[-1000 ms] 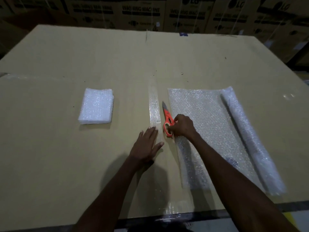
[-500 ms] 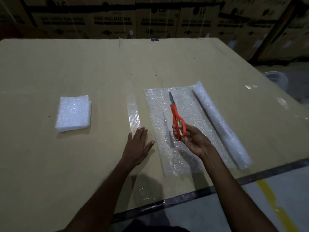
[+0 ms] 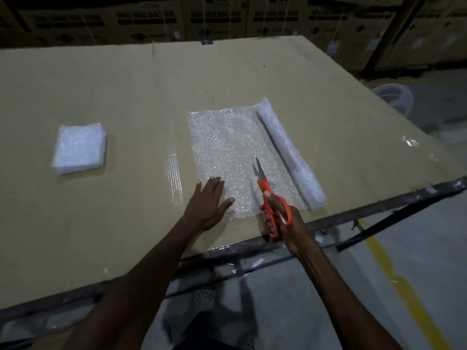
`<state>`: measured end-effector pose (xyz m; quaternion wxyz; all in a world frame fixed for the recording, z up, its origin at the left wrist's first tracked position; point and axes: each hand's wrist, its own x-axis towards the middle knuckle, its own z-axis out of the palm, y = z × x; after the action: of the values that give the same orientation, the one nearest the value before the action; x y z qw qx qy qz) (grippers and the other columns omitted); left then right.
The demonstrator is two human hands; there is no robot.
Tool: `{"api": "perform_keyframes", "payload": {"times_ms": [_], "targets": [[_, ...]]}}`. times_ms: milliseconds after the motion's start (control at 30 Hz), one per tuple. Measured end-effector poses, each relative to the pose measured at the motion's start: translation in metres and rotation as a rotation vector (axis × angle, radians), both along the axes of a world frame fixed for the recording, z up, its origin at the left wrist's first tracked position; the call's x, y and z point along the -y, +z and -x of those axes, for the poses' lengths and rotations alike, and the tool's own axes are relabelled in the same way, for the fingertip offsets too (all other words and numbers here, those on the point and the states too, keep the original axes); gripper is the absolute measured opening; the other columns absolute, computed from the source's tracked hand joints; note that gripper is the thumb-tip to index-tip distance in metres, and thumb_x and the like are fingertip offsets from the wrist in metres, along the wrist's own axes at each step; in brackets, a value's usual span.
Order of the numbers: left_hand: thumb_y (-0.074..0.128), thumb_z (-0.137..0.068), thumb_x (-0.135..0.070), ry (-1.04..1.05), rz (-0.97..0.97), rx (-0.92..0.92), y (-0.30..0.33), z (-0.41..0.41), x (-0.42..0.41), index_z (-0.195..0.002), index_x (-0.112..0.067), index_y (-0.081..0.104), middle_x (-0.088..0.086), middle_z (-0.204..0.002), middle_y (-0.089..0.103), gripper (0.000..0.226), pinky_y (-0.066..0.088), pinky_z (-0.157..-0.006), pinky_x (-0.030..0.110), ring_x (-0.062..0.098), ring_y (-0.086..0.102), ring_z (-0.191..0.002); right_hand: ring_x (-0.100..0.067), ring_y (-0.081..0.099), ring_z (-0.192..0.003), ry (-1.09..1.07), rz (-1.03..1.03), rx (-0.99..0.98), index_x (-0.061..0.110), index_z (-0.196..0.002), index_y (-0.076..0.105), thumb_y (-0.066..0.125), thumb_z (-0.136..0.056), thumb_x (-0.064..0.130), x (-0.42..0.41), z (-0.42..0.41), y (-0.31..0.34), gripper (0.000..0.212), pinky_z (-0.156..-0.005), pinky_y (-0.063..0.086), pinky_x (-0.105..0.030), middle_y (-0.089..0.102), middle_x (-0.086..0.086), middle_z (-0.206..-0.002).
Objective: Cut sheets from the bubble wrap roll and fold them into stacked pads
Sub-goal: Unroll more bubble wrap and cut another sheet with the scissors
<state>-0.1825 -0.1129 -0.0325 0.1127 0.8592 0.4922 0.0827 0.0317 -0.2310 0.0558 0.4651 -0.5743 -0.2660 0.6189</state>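
Observation:
A bubble wrap roll (image 3: 290,154) lies on the cardboard-covered table (image 3: 126,84), with a sheet (image 3: 227,145) unrolled flat to its left. My left hand (image 3: 209,203) presses flat on the sheet's near left corner, fingers straight. My right hand (image 3: 283,221) grips orange-handled scissors (image 3: 267,190) at the sheet's near edge, the blades slightly apart and pointing away from me over the wrap. A stack of folded bubble wrap pads (image 3: 79,147) sits at the left of the table.
A strip of clear tape (image 3: 174,173) shines on the cardboard left of the sheet. The table's dark metal front edge (image 3: 353,215) runs just behind my right hand. Printed cartons (image 3: 214,18) line the back. A pale round tub (image 3: 394,94) stands on the floor at right.
My right hand has lifted the scissors off the table and brought them to the sheet's near edge. My left hand has moved from the bare cardboard onto the sheet's corner.

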Motion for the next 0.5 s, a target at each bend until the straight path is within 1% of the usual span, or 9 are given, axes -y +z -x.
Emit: {"api": "perform_keyframes", "payload": {"times_ms": [67, 133, 233, 333, 433, 467, 500], "targets": [[0.017, -0.099, -0.063, 0.030, 0.035, -0.007, 0.002, -0.006, 0.006, -0.154, -0.005, 0.027, 0.014, -0.163, 0.021, 0.080, 0.012, -0.120, 0.052, 0.029, 0.013, -0.152, -0.015, 0.047, -0.052, 0.016, 0.007, 0.048, 0.012, -0.091, 0.072, 0.082, -0.078, 0.054, 0.020, 0.000, 0.000, 0.045, -0.047, 0.039, -0.024, 0.057, -0.005, -0.068], [0.024, -0.103, -0.054, 0.069, 0.054, -0.016, 0.002, -0.012, 0.011, -0.153, -0.004, 0.025, 0.017, -0.163, 0.018, 0.071, 0.012, -0.120, 0.053, 0.033, 0.011, -0.152, -0.015, 0.050, -0.052, 0.028, 0.021, 0.068, 0.012, -0.091, 0.073, 0.079, -0.081, 0.051, 0.035, 0.002, 0.000, 0.041, -0.047, 0.039, -0.024, 0.062, -0.008, -0.070], [0.024, -0.104, -0.052, 0.111, 0.082, -0.050, 0.000, -0.016, 0.016, -0.155, -0.006, 0.021, 0.017, -0.165, 0.013, 0.069, 0.009, -0.120, 0.053, 0.034, 0.008, -0.152, -0.015, 0.053, -0.049, 0.035, 0.060, 0.139, 0.012, -0.083, 0.074, 0.078, -0.083, 0.049, 0.053, 0.004, -0.004, 0.037, -0.043, 0.038, -0.023, 0.066, -0.012, -0.070], [0.022, -0.105, -0.052, 0.163, 0.096, -0.100, 0.002, -0.020, 0.019, -0.155, -0.006, 0.019, 0.018, -0.165, 0.010, 0.068, 0.006, -0.119, 0.058, 0.037, 0.007, -0.151, -0.018, 0.050, -0.048, 0.030, 0.089, 0.169, 0.007, -0.085, 0.072, 0.081, -0.077, 0.052, 0.070, 0.005, -0.012, 0.047, -0.042, 0.036, -0.023, 0.063, -0.013, -0.067], [0.019, -0.106, -0.050, 0.198, 0.094, -0.143, 0.009, -0.029, 0.015, -0.155, -0.004, 0.016, 0.019, -0.165, 0.007, 0.068, 0.003, -0.118, 0.060, 0.038, 0.005, -0.152, -0.019, 0.048, -0.046, 0.005, 0.097, 0.165, -0.005, -0.098, 0.073, 0.082, -0.077, 0.051, 0.084, 0.002, -0.020, 0.061, -0.041, 0.035, -0.024, 0.058, -0.013, -0.063], [0.018, -0.106, -0.050, 0.200, 0.092, -0.159, 0.011, -0.032, 0.013, -0.156, -0.003, 0.015, 0.020, -0.165, 0.007, 0.068, 0.002, -0.118, 0.060, 0.038, 0.004, -0.152, -0.019, 0.047, -0.046, 0.008, 0.103, 0.160, -0.004, -0.099, 0.073, 0.082, -0.077, 0.051, 0.088, 0.001, -0.022, 0.061, -0.041, 0.035, -0.024, 0.057, -0.013, -0.063], [0.018, -0.106, -0.049, 0.196, 0.092, -0.170, 0.013, -0.034, 0.010, -0.156, -0.002, 0.015, 0.020, -0.165, 0.006, 0.068, 0.002, -0.118, 0.059, 0.038, 0.003, -0.152, -0.019, 0.047, -0.046, 0.016, 0.114, 0.154, 0.000, -0.096, 0.073, 0.082, -0.075, 0.053, 0.092, 0.000, -0.024, 0.059, -0.041, 0.035, -0.024, 0.057, -0.013, -0.064]]}}
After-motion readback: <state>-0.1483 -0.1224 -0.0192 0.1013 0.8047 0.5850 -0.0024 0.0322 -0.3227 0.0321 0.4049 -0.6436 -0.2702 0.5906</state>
